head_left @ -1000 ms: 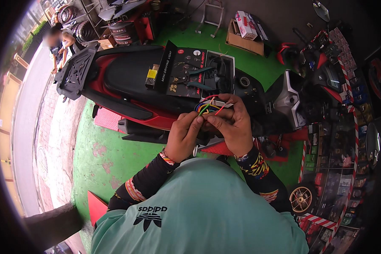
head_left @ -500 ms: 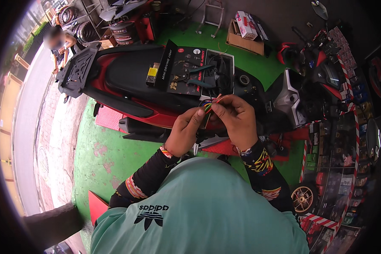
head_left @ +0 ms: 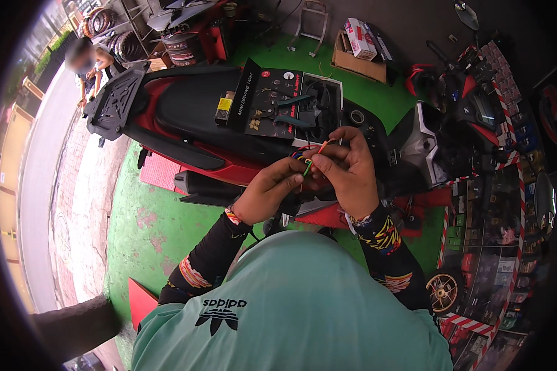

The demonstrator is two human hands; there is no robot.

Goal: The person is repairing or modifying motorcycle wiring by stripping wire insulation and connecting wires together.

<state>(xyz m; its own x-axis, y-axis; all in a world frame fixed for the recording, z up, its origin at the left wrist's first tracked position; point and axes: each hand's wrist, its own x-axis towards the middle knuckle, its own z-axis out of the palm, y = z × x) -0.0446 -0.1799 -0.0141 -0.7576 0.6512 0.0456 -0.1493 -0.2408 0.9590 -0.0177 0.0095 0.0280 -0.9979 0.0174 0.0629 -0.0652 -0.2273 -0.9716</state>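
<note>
A small bunch of coloured wires [head_left: 306, 162], green, yellow, blue and red among them, is held between my two hands in front of a red and black scooter [head_left: 195, 111]. My left hand [head_left: 267, 190] pinches the bunch from the left with thumb and forefinger. From the other side my right hand [head_left: 348, 174] grips it, with an orange-red wire end standing up by the fingers. Just beyond lies an open black box [head_left: 267, 102] on the scooter seat, with teal-handled pliers [head_left: 291, 110] on it and black parts [head_left: 319, 108] beside them.
A small yellow-and-black box [head_left: 223, 109] sits on the seat. A roll of tape [head_left: 356, 116] rests farther right. At the far left a person [head_left: 93, 65] crouches near stacked tyres. Cartons [head_left: 360, 52] stand on the green floor beyond, and a glass display case [head_left: 483, 247] lines the right.
My left hand has shifted slightly down and left. My right fingers have risen, and the orange-red wire end now stands clear above the bunch.
</note>
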